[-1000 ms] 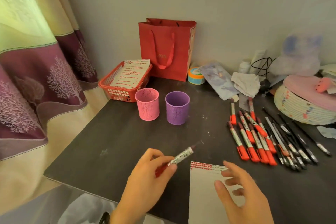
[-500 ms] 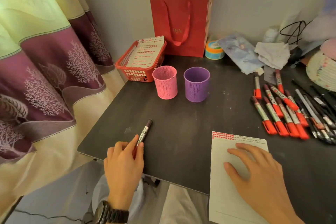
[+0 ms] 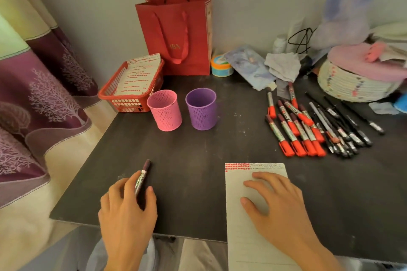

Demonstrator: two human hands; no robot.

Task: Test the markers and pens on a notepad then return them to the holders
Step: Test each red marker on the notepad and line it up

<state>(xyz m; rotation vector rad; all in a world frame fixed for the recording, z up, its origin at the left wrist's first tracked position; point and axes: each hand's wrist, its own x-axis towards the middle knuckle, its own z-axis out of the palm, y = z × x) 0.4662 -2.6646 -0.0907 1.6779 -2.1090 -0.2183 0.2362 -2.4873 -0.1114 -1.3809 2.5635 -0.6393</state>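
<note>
The left hand [image 3: 127, 204] pinches a marker [image 3: 142, 179] between thumb and curled fingers near the front left of the dark table [image 3: 198, 182]. The marker's long axis runs away from the person and leans slightly right. Its dark end points toward the back of the table, and its near end is hidden inside the hand. Whether the barrel touches the tabletop cannot be told. To the right, the right hand [image 3: 277, 207] lies spread and flat on the notepad [image 3: 248, 240], which overhangs the front edge and carries rows of red marks along its top. Two holders stand upright side by side well beyond the marker's tip, near each other but not touching: a pink holder [image 3: 164, 110] and a purple holder [image 3: 201, 109]. Behind them to the left sits one red basket [image 3: 130, 97] holding marked sheets, then one red paper bag [image 3: 178, 35] against the wall and one round tin [image 3: 221, 65]. At the right lie the red-capped markers [image 3: 295, 130], perhaps nine or ten, overlapping too much for a sure count. Just beside them is a fan of black pens [image 3: 343, 125], with one woven basket [image 3: 352, 86] behind. A curtain [image 3: 33, 94] hangs at the left.
</note>
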